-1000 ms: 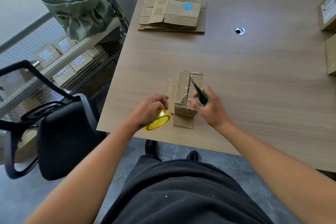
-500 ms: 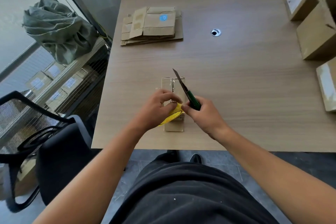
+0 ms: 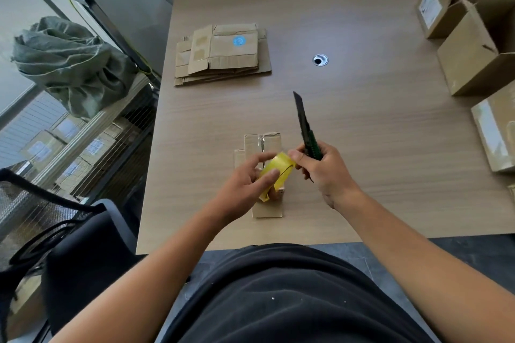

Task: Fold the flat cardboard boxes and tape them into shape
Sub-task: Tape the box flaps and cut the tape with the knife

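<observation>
Both forearms reach in from the near edge of the bench (image 3: 362, 133) and meet over its front middle. The left grip (image 3: 245, 189) is turned palm-inward, fingers (image 3: 263, 157) curled round a yellow tape roll (image 3: 280, 171) that it holds tilted just above the bench. The right grip (image 3: 327, 172) is clenched on the green handle of a knife (image 3: 305, 128). The dark blade is out and points away from the person, leaning slightly left, above the bench. One fingertip (image 3: 295, 156) of that grip meets the roll's right edge; whether it pinches a tape end there cannot be told. Directly beneath and behind the two grips, a small half-folded box (image 3: 263, 145) stands on the bench. Its far end shows past the roll with a shiny strand of tape across it. Its near end shows below the left grip, and its middle is hidden by the roll and fingers. Neither grip plainly touches the box. Farther back, to the left, lies a stack of flat boxes (image 3: 223, 53), the top one bearing a blue sticker, well apart from the grips. Several made-up boxes (image 3: 471, 58) stand along the bench's right edge. A round cable hole (image 3: 320, 60) sits between the stack and those boxes.
</observation>
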`<state>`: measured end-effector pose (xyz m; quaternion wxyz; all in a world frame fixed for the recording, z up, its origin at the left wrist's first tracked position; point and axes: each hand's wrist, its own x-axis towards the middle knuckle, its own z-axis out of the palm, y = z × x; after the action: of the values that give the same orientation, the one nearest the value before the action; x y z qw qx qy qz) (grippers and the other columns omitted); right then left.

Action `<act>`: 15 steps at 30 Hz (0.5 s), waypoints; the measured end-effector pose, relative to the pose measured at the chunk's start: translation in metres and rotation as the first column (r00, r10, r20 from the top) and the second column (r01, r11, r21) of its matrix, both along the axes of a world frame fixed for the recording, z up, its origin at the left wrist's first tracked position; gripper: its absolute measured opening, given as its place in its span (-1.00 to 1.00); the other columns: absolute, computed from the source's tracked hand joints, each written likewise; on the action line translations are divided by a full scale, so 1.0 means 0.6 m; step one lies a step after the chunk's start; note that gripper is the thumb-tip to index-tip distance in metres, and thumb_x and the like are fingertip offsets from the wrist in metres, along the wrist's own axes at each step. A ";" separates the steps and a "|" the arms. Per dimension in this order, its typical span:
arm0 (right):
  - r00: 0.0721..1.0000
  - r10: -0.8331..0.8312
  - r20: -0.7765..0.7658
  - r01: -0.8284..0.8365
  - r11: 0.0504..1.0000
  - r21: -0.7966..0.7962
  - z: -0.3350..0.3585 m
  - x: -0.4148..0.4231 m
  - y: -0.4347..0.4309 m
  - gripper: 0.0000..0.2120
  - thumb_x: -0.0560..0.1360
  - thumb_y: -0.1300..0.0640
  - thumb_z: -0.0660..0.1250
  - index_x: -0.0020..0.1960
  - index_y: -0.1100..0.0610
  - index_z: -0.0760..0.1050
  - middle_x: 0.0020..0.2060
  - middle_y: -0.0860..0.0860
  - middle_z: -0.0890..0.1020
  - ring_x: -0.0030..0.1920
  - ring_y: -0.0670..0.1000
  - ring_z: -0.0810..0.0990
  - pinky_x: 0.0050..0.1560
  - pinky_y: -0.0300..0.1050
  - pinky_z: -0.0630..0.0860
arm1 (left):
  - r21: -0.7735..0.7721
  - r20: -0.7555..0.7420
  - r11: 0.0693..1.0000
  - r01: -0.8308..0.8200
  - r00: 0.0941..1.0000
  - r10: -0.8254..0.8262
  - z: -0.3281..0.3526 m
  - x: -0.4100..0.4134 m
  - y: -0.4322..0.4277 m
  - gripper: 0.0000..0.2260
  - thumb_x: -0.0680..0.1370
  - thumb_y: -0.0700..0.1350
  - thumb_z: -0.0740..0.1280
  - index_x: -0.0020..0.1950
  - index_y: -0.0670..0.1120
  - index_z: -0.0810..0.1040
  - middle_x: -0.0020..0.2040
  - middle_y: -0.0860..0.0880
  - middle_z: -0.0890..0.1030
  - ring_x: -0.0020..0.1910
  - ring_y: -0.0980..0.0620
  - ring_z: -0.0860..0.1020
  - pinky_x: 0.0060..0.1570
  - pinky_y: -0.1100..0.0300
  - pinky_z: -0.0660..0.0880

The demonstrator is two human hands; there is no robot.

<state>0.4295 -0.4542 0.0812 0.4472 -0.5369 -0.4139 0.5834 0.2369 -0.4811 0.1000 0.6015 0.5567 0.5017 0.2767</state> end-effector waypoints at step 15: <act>0.942 -0.336 0.021 0.329 0.905 -0.269 -0.051 -0.030 0.079 -0.86 0.52 0.14 0.47 -0.17 0.12 0.56 -0.45 -0.01 0.57 -0.44 -0.05 0.49 -0.44 -0.18 0.44 | 0.013 -0.744 0.884 0.467 0.595 -0.304 0.017 -0.154 0.238 -0.94 0.56 0.09 0.42 -0.09 0.17 0.61 0.20 0.09 0.61 0.18 0.05 0.54 0.23 0.10 0.43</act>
<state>0.4113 -0.4067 0.0507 0.4681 -0.6478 -0.2276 0.5563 0.1444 -0.3380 0.1099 0.3384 0.7743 0.5322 -0.0525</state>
